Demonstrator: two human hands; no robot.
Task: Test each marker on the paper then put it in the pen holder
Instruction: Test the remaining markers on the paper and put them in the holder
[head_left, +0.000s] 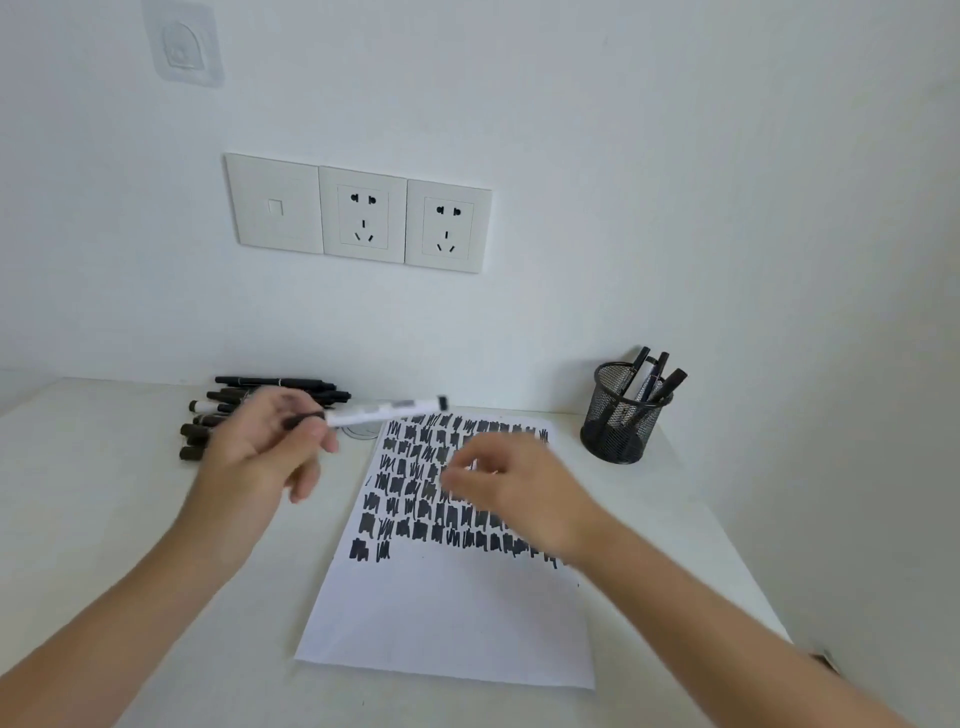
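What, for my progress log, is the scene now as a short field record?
left hand: holds a white marker above the desk
right hand: over the paper, blurred, grip unclear
paper: black scribbles across upper half
pen holder: black mesh, at least three markers inside
marker pile: lying left of the paper

The left hand (265, 441) and right hand (514, 493) are smeared by motion; whether anything is held in the right cannot be told. The label on the marker (384, 410) gripped by the left is too blurred to be read. Scribbles on the paper (447, 613) are partly hidden under the right hand, the marker pile (275, 383) behind the left. Both forearms (130, 613) are cut off by the lower edge.
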